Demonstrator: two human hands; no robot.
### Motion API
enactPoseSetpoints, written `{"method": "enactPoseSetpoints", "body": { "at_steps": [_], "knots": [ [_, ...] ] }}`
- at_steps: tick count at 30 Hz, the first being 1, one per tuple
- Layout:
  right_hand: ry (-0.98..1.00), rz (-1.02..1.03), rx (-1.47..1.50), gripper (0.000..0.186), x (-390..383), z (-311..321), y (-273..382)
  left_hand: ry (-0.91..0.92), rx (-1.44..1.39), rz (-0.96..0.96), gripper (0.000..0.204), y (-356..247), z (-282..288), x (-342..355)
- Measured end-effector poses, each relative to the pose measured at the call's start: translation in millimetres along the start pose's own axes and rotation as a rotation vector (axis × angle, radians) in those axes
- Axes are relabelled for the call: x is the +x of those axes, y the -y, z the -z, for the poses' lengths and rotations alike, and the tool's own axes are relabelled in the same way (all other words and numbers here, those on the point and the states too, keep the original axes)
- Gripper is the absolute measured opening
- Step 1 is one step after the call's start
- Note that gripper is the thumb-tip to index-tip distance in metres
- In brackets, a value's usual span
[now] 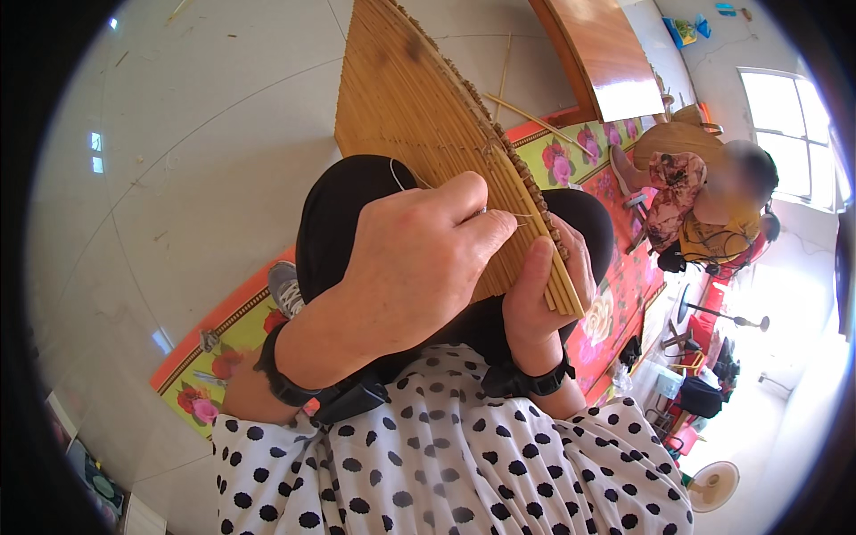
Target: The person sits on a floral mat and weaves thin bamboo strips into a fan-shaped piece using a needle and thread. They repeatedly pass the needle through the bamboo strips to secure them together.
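A flat panel of thin yellow stalks (392, 94) stands across my lap, its stalks set tightly side by side and its right edge rough with cut ends. My left hand (410, 259) is closed, thumb and forefinger pinched at the panel's near right part. A fine pale thread (395, 172) loops out beside that hand, and thin ends poke past its fingertips; whether a needle is there I cannot tell. Gripping the lower right corner is my right hand (535, 290), thumb on the front over several thicker stalks (559, 290), fingers behind the edge.
Beneath me lies a red floral mat (602, 290). Loose stalks (539, 118) rest beyond the panel, near a wooden table (597, 49). To the right sits another person (704, 201) beside a round wooden board (673, 147). A standing fan (713, 486) and clutter are at lower right.
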State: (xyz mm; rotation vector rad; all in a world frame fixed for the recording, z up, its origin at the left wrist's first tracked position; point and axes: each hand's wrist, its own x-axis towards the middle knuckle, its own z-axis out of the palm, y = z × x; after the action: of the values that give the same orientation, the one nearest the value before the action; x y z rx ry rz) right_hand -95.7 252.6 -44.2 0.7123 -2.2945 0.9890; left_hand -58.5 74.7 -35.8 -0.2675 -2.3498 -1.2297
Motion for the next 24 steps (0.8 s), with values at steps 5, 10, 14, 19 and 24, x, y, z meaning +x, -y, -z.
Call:
{"method": "enactPoseSetpoints", "body": {
  "at_steps": [5, 10, 14, 19, 24],
  "knots": [
    [0.013, -0.013, -0.003, 0.022, -1, 2, 2, 0.003, 0.038, -0.035, 0.02, -3, 4, 2],
    [0.015, -0.015, 0.021, 0.022, -2, 1, 4, 0.007, 0.045, -0.026, 0.021, -7, 2, 1],
    [0.057, -0.017, 0.073, 0.023, 0, 4, 9, -0.024, -0.054, -0.029, 0.02, 0, 1, -1],
    [0.061, 0.028, 0.126, 0.025, 3, -2, 19, 0.009, -0.037, -0.05, 0.021, 1, 15, -4],
    [0.054, 0.069, 0.183, 0.031, 6, -8, 26, 0.027, -0.037, -0.003, 0.024, -1, 27, -8]
  ]
}}
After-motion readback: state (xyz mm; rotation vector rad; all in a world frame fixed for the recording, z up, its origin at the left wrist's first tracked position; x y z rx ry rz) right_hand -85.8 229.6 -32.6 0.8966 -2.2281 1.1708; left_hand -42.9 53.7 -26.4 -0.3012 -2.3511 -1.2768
